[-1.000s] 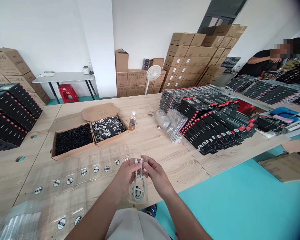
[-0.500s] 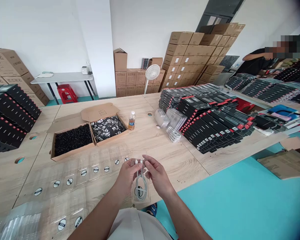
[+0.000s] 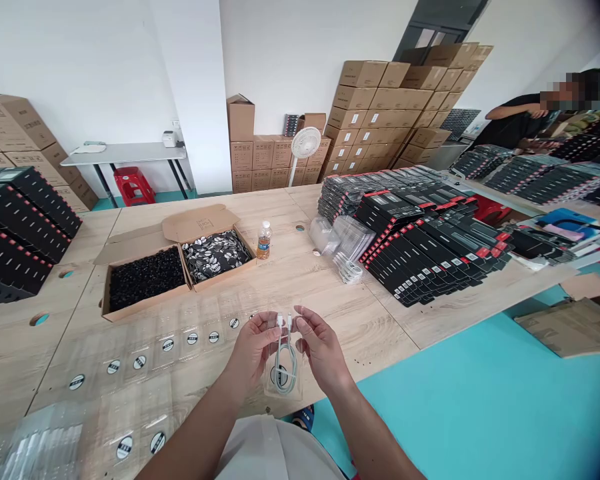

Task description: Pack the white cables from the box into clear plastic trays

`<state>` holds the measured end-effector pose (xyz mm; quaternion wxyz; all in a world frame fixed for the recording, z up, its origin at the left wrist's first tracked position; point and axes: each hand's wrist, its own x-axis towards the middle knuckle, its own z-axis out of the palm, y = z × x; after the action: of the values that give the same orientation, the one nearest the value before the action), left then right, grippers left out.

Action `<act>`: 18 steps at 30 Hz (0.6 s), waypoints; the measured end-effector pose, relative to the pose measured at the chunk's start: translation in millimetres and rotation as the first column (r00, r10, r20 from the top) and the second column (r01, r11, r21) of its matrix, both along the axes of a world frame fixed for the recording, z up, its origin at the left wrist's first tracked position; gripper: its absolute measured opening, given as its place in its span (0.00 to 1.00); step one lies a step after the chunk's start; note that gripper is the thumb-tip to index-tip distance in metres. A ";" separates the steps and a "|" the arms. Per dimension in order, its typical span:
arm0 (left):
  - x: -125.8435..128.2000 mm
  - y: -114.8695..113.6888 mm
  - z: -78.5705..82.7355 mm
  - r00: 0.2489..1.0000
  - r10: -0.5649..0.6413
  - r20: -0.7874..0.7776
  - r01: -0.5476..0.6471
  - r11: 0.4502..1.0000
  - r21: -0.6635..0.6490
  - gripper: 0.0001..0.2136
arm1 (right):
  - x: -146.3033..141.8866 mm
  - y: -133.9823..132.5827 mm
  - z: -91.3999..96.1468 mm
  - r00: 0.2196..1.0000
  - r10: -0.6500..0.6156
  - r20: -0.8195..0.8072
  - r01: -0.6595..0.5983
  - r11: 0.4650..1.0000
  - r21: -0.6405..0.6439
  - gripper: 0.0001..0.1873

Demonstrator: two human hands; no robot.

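Note:
A coiled white cable (image 3: 294, 373), tied round its middle, lies over a clear plastic tray (image 3: 297, 395) at the table's front edge. Its two white connectors point away from me, a small gap between them. My left hand (image 3: 254, 348) pinches the left connector end between thumb and fingers. On the other side, my right hand (image 3: 321, 347) has its thumb and fingers closed at the right connector end. Fingers partly cover the tray's far end. Behind the coil shows a round black-and-white label (image 3: 279, 375).
More clear trays (image 3: 161, 360) with round labels lie to the left. Beyond them are an open carton of small black pieces (image 3: 145, 280), a carton of patterned packets (image 3: 215, 255) and a bottle (image 3: 263, 241). Black packages (image 3: 430, 250) and bagged cables (image 3: 348, 268) sit right. A co-worker (image 3: 515, 120) is far right.
Both hands have shifted slightly away from me and to the right. The two connectors are farther apart, and the cable coil has moved a little up and right.

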<state>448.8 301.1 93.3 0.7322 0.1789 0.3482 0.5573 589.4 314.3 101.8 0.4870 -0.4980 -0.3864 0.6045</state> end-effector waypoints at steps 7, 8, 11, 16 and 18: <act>2.5 2.4 -2.0 0.986 0.144 -0.081 -0.151 0.984 -0.095 0.19 | -5.4 -0.8 1.2 0.998 0.052 0.042 -0.053 0.998 0.043 0.24; 2.3 3.0 -2.0 0.984 0.147 -0.103 -0.158 0.982 -0.100 0.19 | -5.8 -0.6 0.6 0.998 0.052 0.040 -0.053 0.998 0.044 0.24; 1.1 5.0 -0.1 0.984 0.107 -0.146 -0.124 0.986 -0.111 0.19 | -5.4 0.6 -3.4 0.999 0.050 0.000 -0.050 0.998 0.024 0.23; -0.6 7.0 2.7 0.987 0.100 -0.125 -0.114 0.988 -0.107 0.19 | -3.1 4.2 -10.6 0.997 0.024 -0.076 -0.025 0.999 -0.020 0.24; -1.9 7.3 1.4 0.992 0.104 -0.067 -0.112 0.987 -0.118 0.18 | -3.1 5.8 -10.7 0.996 0.019 -0.091 -0.022 0.999 -0.029 0.24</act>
<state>446.9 308.4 94.7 0.6995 0.1318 0.4127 0.5683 586.4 320.1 91.1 0.4904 -0.4732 -0.3597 0.6373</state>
